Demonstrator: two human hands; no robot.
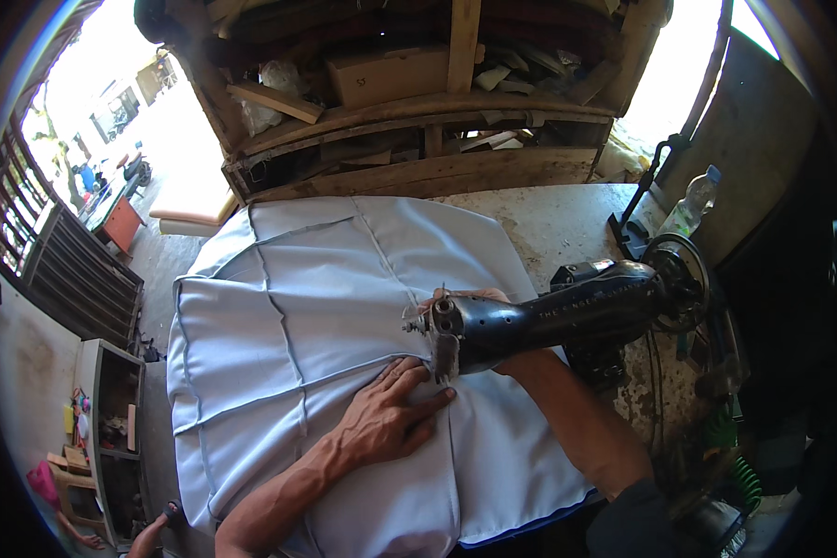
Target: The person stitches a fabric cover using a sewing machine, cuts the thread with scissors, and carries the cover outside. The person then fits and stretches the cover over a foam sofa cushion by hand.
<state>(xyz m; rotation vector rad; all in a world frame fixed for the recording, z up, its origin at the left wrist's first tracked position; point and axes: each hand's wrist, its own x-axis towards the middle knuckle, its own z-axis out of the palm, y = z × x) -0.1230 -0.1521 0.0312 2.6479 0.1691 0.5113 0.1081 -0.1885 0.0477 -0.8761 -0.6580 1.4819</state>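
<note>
A large pale sheet of fabric (251,372) with raised seams and folds covers much of the worktable, under the needle end of a black sewing machine (558,312). My left hand (391,409) lies on the fabric just left of the needle area, fingers spread, fingertips beside a seam. My right forearm reaches in from the lower right and passes behind the machine's arm; my right hand (516,361) is mostly hidden there, with some fingers showing above the machine head.
Wooden shelving (418,167) holding a cardboard box and scraps stands behind the table. A plastic bottle (693,200) and metal stand (631,232) sit at right. At left are a cabinet (112,437), a padded board (186,205) and another person's arm (79,530) and foot.
</note>
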